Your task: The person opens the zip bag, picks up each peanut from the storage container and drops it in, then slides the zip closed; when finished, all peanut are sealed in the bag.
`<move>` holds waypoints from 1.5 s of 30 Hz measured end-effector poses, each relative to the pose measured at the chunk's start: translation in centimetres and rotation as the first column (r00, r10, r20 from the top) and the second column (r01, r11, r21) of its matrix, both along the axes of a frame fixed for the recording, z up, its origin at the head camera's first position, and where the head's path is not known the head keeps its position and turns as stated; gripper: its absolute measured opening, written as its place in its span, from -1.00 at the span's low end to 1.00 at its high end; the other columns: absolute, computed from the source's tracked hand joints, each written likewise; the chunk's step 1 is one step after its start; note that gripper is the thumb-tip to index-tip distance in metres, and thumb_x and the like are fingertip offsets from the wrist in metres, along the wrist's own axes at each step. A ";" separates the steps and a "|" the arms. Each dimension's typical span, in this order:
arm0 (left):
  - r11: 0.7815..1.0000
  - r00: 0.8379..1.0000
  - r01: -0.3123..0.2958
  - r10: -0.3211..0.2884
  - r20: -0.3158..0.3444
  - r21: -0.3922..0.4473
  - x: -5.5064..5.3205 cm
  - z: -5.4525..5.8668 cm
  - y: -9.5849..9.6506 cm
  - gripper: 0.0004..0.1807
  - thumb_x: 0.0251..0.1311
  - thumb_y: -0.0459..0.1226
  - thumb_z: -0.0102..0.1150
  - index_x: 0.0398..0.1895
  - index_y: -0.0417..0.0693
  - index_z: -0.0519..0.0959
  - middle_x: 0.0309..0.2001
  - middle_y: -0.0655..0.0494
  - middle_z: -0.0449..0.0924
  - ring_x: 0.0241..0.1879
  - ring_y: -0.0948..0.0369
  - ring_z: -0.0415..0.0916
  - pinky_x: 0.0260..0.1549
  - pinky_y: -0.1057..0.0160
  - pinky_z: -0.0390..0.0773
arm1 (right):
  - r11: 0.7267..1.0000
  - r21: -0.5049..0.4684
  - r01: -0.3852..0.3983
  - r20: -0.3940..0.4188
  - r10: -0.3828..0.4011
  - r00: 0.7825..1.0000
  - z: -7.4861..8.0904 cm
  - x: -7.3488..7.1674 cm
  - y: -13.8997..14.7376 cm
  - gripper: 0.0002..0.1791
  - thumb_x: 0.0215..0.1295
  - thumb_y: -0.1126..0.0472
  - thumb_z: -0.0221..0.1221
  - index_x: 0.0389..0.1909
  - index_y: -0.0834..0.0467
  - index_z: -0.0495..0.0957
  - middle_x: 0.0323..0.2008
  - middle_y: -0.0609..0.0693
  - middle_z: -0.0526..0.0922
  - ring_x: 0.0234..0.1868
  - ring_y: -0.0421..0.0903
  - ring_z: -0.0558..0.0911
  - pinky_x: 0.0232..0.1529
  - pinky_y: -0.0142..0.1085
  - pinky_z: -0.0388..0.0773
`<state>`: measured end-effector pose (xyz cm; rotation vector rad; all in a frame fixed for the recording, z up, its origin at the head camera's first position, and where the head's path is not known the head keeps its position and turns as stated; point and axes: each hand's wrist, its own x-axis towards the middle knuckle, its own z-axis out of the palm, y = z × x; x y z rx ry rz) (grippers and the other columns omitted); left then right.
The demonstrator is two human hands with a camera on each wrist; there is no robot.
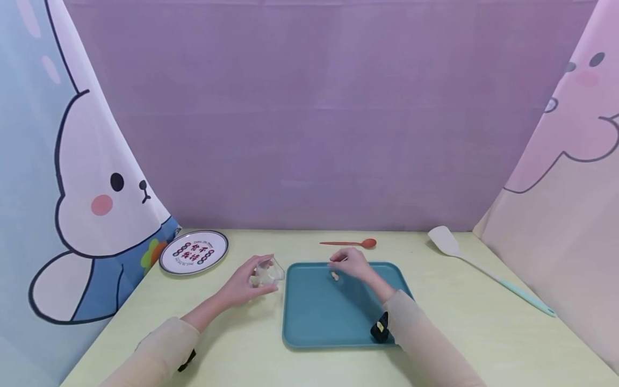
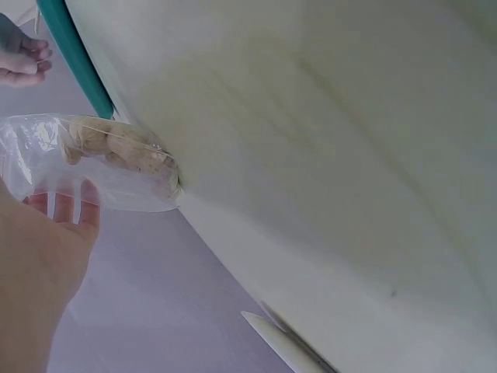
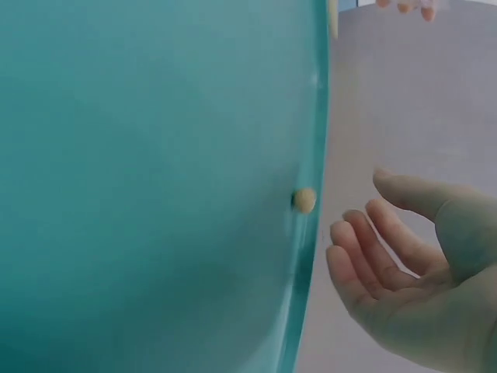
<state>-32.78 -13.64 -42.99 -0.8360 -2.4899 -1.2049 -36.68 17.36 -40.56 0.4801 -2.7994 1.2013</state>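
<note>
My left hand (image 1: 248,282) is curved round a clear, see-through container (image 1: 267,273) just left of the teal tray (image 1: 319,317). The left wrist view shows several tan, lumpy pieces that look like unshelled peanuts (image 2: 116,144) inside the container, with the left fingers (image 2: 87,206) against its side. Over the tray's far part hovers my right hand (image 1: 350,262), its fingers loosely bent. In the right wrist view, thumb and fingers stand apart with nothing between them. A single peanut (image 1: 335,276) lies on the tray near its far edge, right below the right fingertips.
A white plate (image 1: 194,252) with red lettering sits at the back left. Behind the tray lies a red spoon (image 1: 369,243). To the right is a white spatula (image 1: 444,240) with a mint handle. Curtains (image 1: 309,118) close off the back and both sides.
</note>
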 end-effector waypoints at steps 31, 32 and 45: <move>1.000 1.000 0.005 -0.005 -0.015 -0.006 -0.1 -0.2 0.0 -0.21 -0.06 -0.08 0.41 0.27 -0.13 0.33 0.02 0.03 0.54 0.01 0.09 0.48 -0.10 0.27 0.51 | 0.990 0.112 -0.088 0.194 0.065 0.979 -1.0 -0.2 1.4 -0.89 0.17 0.26 0.26 -0.31 0.20 0.67 -0.33 -0.02 0.68 -0.39 -0.19 0.54 -0.35 -0.32 0.47; 1.000 1.000 0.004 -0.004 -0.015 -0.005 -0.1 -0.2 0.0 -0.21 -0.06 -0.08 0.42 0.27 -0.13 0.33 0.03 0.02 0.54 0.01 0.09 0.48 -0.10 0.26 0.51 | 0.989 0.114 -0.096 0.191 0.073 0.979 -1.0 -0.3 1.5 -0.88 0.18 0.24 0.25 -0.30 0.20 0.67 -0.34 -0.02 0.68 -0.40 -0.19 0.54 -0.36 -0.32 0.47; 1.000 1.000 0.000 0.000 -0.004 -0.004 0.0 -0.1 0.0 -0.20 -0.05 -0.09 0.41 0.28 -0.13 0.32 0.04 0.03 0.53 0.04 0.09 0.47 -0.08 0.25 0.50 | 0.997 0.012 -0.074 0.215 0.070 0.974 -0.6 -0.2 0.8 -0.85 0.29 0.24 0.15 -0.21 0.23 0.57 -0.39 0.07 0.66 -0.46 -0.11 0.62 -0.42 -0.28 0.57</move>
